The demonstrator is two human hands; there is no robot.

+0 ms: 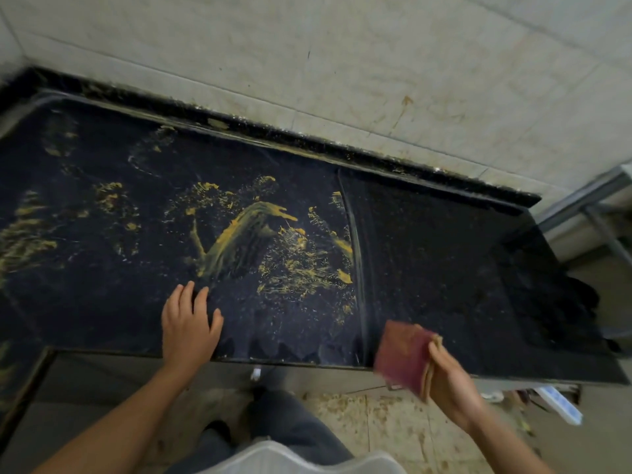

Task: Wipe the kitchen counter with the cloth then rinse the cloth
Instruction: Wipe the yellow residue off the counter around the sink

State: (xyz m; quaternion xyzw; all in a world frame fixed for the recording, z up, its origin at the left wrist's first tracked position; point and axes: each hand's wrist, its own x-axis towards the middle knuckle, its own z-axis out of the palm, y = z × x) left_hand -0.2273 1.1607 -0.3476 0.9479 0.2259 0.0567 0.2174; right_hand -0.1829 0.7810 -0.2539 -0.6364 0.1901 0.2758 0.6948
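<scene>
The dark speckled stone bench [444, 254] runs from the left edge of the view to the right, backed by a pale tiled wall [376, 63]. Yellow-orange smears [246, 230] cover the left and centre of the bench surface, with the heaviest streak at centre. The section to the right of a thin curved line across the surface shows almost no smearing.

Left hand [189, 326]: laid palm-down on the bench near the front edge, just below the central streak. Its fingers [200, 295] are straight and slightly spread, holding nothing.

Right hand [451, 384]: raised at the front edge of the bench, right of the smeared zone. Its fingers are curled round one edge of the folded maroon cloth [402, 357]. The cloth is blurred; it appears to sit just above the bench edge, but contact cannot be confirmed. The cloth and the smears are apart.

Below the bench edge are a speckled tiled floor [376, 425] and the person's dark trousers [294, 429]. A grey metal frame [602, 213] stands beyond the right end of the bench.
</scene>
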